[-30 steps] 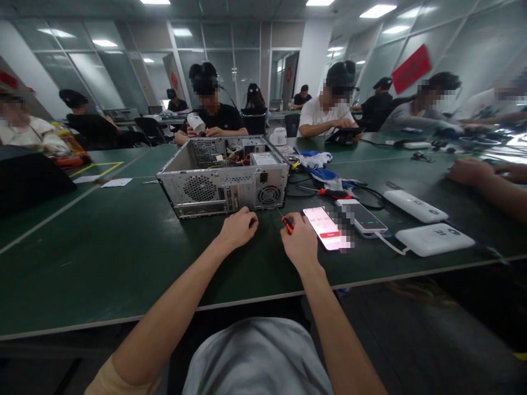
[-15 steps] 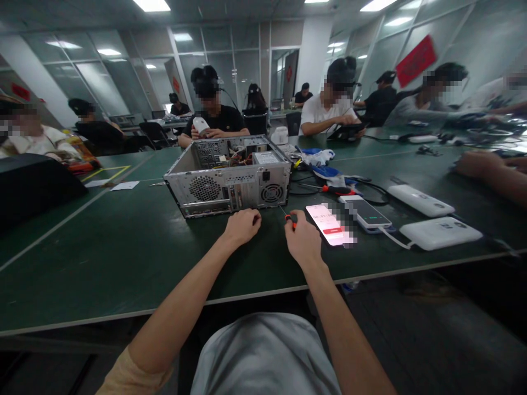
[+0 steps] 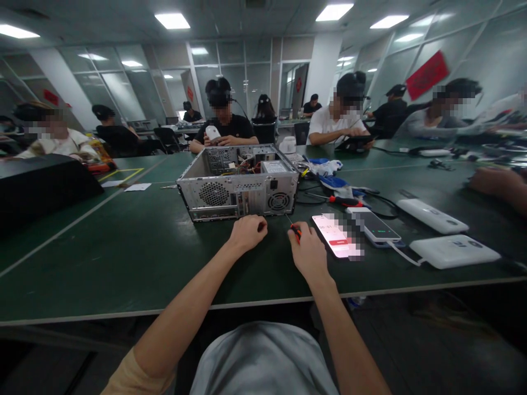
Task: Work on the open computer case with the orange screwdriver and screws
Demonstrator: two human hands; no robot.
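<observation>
An open metal computer case [image 3: 255, 192] lies on its side on the green table [image 3: 135, 258], its back panel with fan grilles facing me. My left hand [image 3: 248, 230] rests just in front of the panel's lower edge, fingers curled closed; whatever they may hold is hidden. To its right, my right hand [image 3: 308, 249] is closed around a red and black screwdriver [image 3: 295, 232]. The screwdriver's thin shaft points toward the case's lower right corner; whether the tip touches cannot be told. Wires and a power supply [image 3: 274, 167] show inside the case.
Right of my right hand lie a lit phone [image 3: 335, 237], a dark-screened device [image 3: 376, 225] with a white cable, and white power banks [image 3: 455, 251]. A second screwdriver [image 3: 346, 202] and blue-white gloves [image 3: 329, 170] sit beside the case. Several people work around the tables.
The view has shifted, so everything sits lower and further right in the picture. Both hands keep nearly the same places by the case, and the right still holds the screwdriver.
</observation>
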